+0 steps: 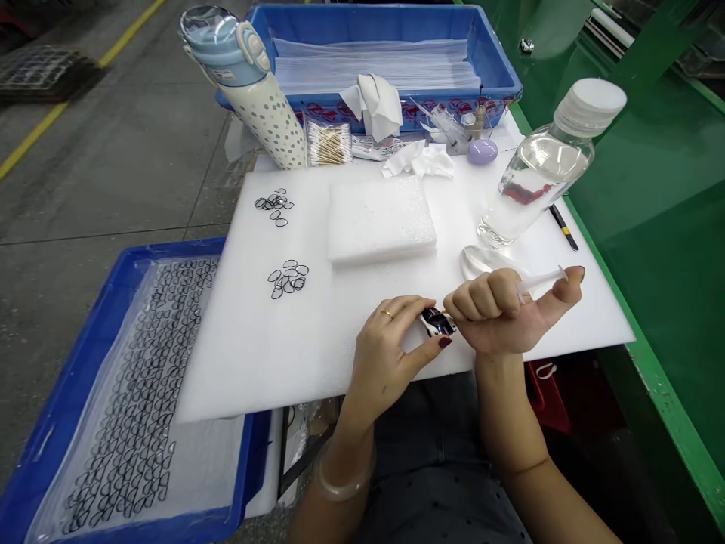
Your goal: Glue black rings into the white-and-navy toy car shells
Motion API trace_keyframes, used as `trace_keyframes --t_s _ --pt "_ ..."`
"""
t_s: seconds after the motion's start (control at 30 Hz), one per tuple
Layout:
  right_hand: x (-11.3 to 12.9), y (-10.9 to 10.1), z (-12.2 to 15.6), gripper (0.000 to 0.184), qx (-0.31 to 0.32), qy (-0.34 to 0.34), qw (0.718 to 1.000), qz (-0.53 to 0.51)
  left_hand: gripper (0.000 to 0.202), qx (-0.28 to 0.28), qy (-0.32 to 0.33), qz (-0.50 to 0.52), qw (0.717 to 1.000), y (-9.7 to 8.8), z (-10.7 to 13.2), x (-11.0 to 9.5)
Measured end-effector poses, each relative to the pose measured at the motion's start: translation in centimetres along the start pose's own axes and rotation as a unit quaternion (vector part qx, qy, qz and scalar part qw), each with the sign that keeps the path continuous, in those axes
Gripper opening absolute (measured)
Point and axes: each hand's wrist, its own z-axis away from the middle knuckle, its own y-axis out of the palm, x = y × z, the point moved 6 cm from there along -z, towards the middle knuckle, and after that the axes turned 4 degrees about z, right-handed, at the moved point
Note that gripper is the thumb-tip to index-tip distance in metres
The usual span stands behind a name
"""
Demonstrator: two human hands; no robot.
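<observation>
My left hand pinches a small black and white toy car between thumb and fingers, just above the front edge of the white foam board. Wrapped in the fist of my right hand is a syringe, its clear plunger sticking out with my thumb on the end. The syringe's barrel is mostly hidden by my fingers, and its tip side points at the car. Whether the tip touches the car I cannot tell. Two small heaps of thin black rings lie to the left on the board.
A white foam block sits mid-board. To the right stand a clear bottle and a black pen-like tool. Behind are a dotted tumbler, cotton swabs and a blue bin. A blue tray of rings lies lower left.
</observation>
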Motion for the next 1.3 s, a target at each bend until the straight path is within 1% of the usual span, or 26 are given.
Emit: trace_keyframes --t_s 0.33,0.53,0.73,0.9,1.1,1.3 --pt "0.2 -0.3 0.2 0.065 -0.005 -0.010 1.000 -0.001 0.036 -0.009 -0.002 -0.003 1.000 -0.1 0.0 0.1" --pt "0.3 -0.5 0.3 0.069 -0.030 -0.011 0.999 0.022 0.036 -0.008 -0.002 -0.006 1.000 0.0 0.0 0.1" --pt "0.5 -0.3 0.4 0.068 -0.013 -0.029 0.999 0.008 0.035 -0.007 -0.006 -0.007 1.000 0.0 0.0 0.1" --pt "0.7 -0.1 0.6 0.066 -0.017 -0.040 0.998 0.043 0.035 -0.010 0.000 -0.009 1.000 0.0 -0.1 0.0" --pt "1.1 0.9 0.6 0.067 -0.057 -0.057 0.991 0.107 0.032 -0.010 -0.006 0.002 1.000 0.1 -0.1 0.1" --pt "0.9 1.8 0.9 0.069 -0.100 -0.065 0.970 0.211 0.030 -0.010 0.001 -0.006 1.000 0.2 -0.1 -0.1"
